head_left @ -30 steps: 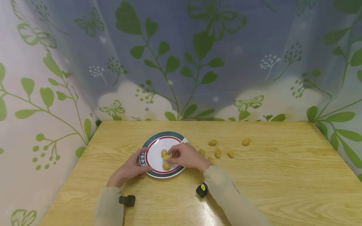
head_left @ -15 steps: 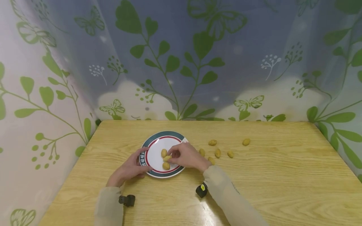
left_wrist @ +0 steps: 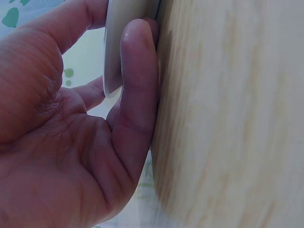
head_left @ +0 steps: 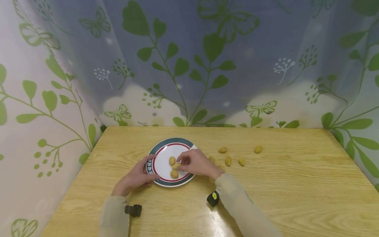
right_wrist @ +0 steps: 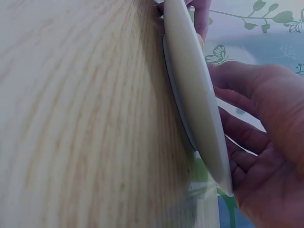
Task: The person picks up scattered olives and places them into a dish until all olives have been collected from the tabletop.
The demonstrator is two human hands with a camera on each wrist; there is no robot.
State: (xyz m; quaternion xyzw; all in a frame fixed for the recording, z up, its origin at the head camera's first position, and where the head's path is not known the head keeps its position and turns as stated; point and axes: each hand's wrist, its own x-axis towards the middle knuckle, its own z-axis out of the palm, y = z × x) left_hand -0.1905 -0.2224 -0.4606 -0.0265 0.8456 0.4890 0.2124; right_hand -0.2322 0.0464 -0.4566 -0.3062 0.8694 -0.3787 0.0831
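Note:
A round plate (head_left: 160, 151), white inside with a red ring and a dark teal rim, lies on the table. My left hand (head_left: 137, 175) grips its left rim; in the left wrist view the fingers (left_wrist: 137, 80) reach round the plate's edge (left_wrist: 113, 71). Over the plate, my right hand (head_left: 196, 163) pinches a small yellow potato-like oval (head_left: 175, 166) between thumb and fingertips. Similar ovals lie on the plate just above (head_left: 172, 160) and below (head_left: 174, 174) it. In the right wrist view the plate's edge (right_wrist: 204, 104) hides the fingertips.
Several more yellow ovals (head_left: 228, 161) lie on the wooden table (head_left: 290, 184) right of the plate, some partly behind the right hand and wrist. One oval (head_left: 258, 149) sits farther right. A leaf-patterned curtain (head_left: 189, 82) hangs behind the table's back edge.
My right hand has shifted very slightly to the right, still pinching the oval over the plate. The left hand keeps its hold on the rim.

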